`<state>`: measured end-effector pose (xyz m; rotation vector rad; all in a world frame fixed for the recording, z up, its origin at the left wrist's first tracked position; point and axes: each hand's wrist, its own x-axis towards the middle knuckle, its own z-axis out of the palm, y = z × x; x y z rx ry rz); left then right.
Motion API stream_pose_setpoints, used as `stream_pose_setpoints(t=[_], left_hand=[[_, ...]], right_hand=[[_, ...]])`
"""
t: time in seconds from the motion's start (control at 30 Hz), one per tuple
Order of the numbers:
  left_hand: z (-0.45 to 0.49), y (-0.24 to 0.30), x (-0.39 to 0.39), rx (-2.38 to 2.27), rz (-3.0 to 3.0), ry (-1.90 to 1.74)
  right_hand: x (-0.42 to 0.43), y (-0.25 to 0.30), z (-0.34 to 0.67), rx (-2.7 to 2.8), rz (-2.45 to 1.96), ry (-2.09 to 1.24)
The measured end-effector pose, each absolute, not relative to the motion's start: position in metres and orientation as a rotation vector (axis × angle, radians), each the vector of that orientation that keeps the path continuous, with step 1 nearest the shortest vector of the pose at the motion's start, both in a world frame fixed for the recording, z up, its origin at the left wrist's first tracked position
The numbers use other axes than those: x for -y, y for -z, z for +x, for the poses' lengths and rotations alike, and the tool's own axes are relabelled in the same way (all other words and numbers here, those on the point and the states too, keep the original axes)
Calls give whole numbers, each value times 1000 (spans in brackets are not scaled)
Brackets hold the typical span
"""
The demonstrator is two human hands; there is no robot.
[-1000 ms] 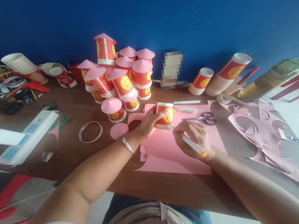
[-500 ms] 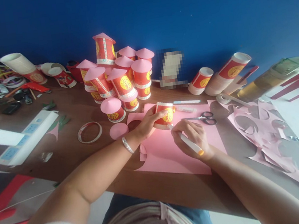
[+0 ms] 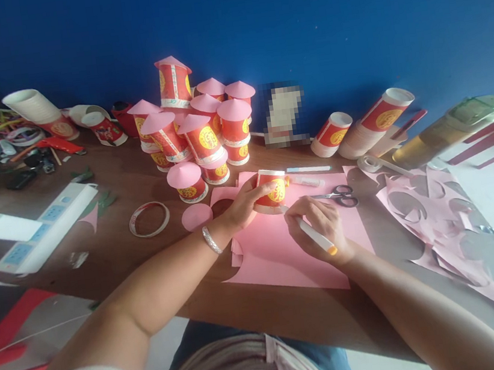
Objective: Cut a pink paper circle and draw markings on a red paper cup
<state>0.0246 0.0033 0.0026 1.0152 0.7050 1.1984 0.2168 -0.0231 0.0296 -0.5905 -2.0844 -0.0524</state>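
My left hand [image 3: 246,205] is closed around a red paper cup [image 3: 269,189] with a yellow emblem and a white rim at its lower end. In my right hand [image 3: 318,222] is a white marker pen [image 3: 312,236] with an orange end, its tip at the cup's lower white band. Under both hands lies a pink paper sheet [image 3: 304,271]. Scissors [image 3: 343,195] rest on it at the right, beside a clear tube [image 3: 305,181] and a second white marker [image 3: 308,169]. A pink paper disc [image 3: 196,216] lies left of my left hand.
Several red cups with pink cone roofs [image 3: 202,139] stand stacked behind. Cup stacks [image 3: 377,119] lean at the back right, near pink paper scraps [image 3: 449,237]. At left are a tape ring [image 3: 149,220], a power strip [image 3: 47,226] and clutter [image 3: 19,148].
Both hands stay in nearly the same place. The right hand with the marker has shifted very slightly right along the cup's lower edge.
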Motion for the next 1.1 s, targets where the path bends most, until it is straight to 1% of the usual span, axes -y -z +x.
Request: stream_pose_setpoints(t=[0.8, 1.1], left_hand=[[25, 3, -6, -702, 1004, -1229], [24, -3, -3, -748, 962, -1223]], right_hand=[[26, -29, 216, 2111, -583, 31], [26, -31, 217, 2122, -598, 63]])
